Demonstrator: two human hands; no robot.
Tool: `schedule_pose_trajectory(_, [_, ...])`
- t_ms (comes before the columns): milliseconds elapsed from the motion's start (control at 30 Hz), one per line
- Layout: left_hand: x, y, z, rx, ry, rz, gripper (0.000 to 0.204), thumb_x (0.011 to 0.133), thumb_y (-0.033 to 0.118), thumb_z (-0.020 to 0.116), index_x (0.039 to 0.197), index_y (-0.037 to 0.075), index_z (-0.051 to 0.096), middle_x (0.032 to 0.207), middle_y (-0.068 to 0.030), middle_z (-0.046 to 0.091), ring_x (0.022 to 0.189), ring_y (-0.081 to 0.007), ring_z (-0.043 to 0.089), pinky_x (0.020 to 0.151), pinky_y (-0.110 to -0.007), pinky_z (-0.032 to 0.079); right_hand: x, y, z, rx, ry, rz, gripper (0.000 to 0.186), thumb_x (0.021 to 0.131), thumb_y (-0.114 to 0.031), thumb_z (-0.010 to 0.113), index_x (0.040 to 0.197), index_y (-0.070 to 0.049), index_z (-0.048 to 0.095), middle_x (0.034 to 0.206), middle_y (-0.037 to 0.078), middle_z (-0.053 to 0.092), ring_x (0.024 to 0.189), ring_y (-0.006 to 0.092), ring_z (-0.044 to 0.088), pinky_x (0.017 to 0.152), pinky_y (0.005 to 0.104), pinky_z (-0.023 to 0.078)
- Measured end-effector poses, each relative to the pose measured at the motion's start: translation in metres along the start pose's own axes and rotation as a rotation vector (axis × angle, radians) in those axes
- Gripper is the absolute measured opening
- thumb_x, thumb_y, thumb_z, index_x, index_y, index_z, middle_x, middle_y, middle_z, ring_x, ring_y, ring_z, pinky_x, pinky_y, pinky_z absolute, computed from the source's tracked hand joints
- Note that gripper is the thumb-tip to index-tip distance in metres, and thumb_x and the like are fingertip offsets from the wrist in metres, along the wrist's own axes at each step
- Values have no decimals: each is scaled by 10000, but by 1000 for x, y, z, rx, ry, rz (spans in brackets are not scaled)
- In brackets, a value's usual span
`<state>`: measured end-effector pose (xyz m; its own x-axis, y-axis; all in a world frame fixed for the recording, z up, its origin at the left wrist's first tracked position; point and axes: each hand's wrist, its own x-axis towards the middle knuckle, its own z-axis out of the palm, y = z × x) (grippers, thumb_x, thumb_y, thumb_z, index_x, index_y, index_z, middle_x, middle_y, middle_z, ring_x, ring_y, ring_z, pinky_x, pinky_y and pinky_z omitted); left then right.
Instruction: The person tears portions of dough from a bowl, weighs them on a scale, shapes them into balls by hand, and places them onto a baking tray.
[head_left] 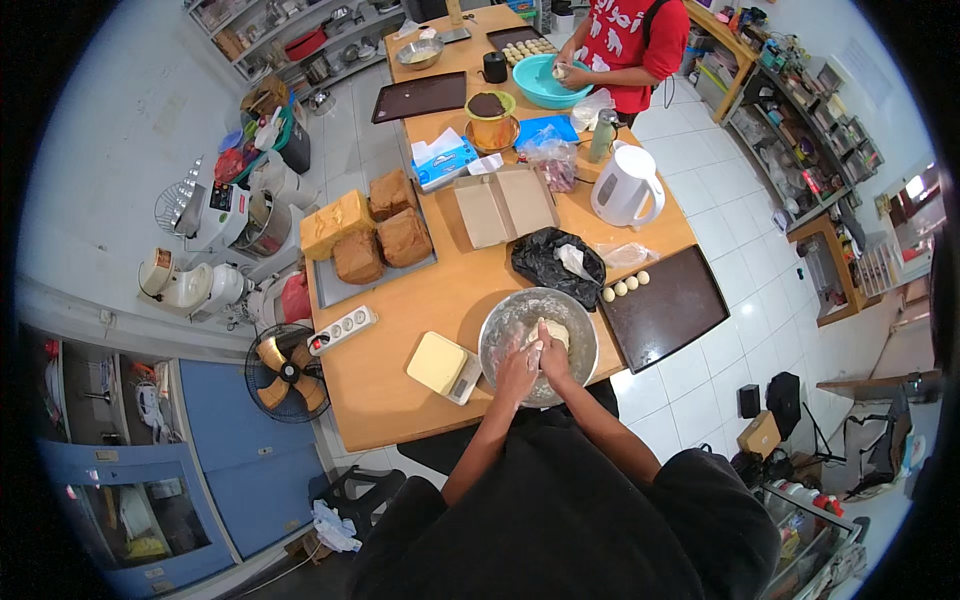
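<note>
Dough (553, 333) lies in the metal bowl (586, 347), a little below the centre of the frame. Right hand (553, 362) touches the dough with fingers partly bent; left hand (519, 368) is just beside it, its fingers together. If either one grips, I cannot tell. Left of the bowl is a scale (466, 383); above, a black bag (532, 262); to the right, a dark tray (668, 312) with small balls (620, 288).
</note>
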<state>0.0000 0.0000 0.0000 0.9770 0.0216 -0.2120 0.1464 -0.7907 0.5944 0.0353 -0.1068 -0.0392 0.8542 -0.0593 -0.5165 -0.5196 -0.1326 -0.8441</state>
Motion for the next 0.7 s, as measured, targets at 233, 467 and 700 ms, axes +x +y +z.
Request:
schedule_pose_trajectory(233, [2, 2, 20, -223, 274, 60, 355, 959, 323, 452, 952, 34, 659, 774, -230, 631, 711, -421, 608, 633, -494, 471, 3, 9, -10, -339, -73, -55, 508, 981, -407, 329, 1047, 5, 620, 768, 307, 618, 740, 429, 630, 697, 510, 472])
schedule_pose_trajectory(467, [23, -26, 13, -333, 465, -110, 403, 962, 289, 485, 758, -32, 618, 679, -249, 601, 623, -428, 583, 551, -458, 422, -5, 0, 7, -716, -148, -577, 366, 964, -319, 388, 1101, -54, 599, 728, 241, 626, 674, 417, 613, 598, 495, 476])
schedule_pose_trajectory(700, [29, -58, 3, -815, 399, -502, 322, 944, 222, 525, 809, -34, 668, 610, -138, 634, 560, -234, 611, 536, -393, 447, -42, -23, 0, -370, -220, -539, 385, 991, -337, 400, 1094, -27, 603, 707, 173, 634, 615, 305, 612, 610, 399, 490])
